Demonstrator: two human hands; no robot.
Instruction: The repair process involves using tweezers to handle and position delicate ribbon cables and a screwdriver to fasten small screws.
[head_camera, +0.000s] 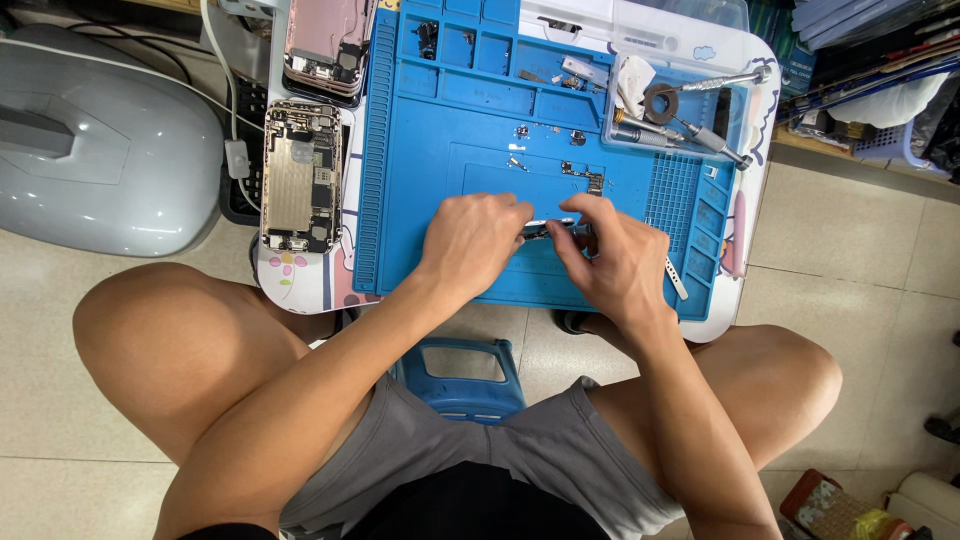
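Hands: left hand (472, 240) and right hand (612, 262) meet over the blue mat (440, 150), fingertips facing each other.
Left grip: narrow pinch on one end of a small dark part (552, 230), apparently steadying it.
Right grip: narrow pinch on the other end of the same part; exact finger contact hidden by knuckles.
Part location: between both grips, just above the mat, near its front edge.
Beyond grips: loose screws and tiny components (575, 170) lie on the mat, likely kept there so they don't roll.
Right of right grip: metal pry tool (676, 279) on the mat, within reach.
Far right: clear tray (745, 110) with screwdrivers.
Left of left grip: opened phone chassis (301, 176) on the surface edge, off the mat.
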